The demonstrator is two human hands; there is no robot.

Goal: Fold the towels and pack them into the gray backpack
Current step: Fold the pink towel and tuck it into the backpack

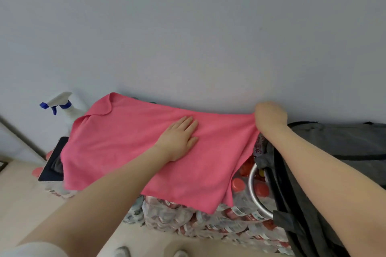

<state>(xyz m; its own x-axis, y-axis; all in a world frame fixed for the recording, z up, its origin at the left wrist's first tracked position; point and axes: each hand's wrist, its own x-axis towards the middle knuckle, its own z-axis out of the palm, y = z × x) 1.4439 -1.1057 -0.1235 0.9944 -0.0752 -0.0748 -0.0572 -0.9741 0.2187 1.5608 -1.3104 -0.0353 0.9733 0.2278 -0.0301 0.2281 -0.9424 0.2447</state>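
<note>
Two bare hands work a pink towel point(129, 152) spread over shrink-wrapped packs of red-capped bottles point(219, 223) stacked against the far wall. In the head view, the left hand point(179, 137) lies flat on the middle of the cloth, fingers straight and pressing down. The right hand point(269, 117) is at the towel's far right corner, where the fabric bunches against it; its fingers are hidden behind the wrist, so I cannot tell how they close. The gray backpack point(344, 142) sits just right of the towel, partly under the right forearm. A spray bottle point(66, 106) with a blue trigger stands at the far left.
</note>
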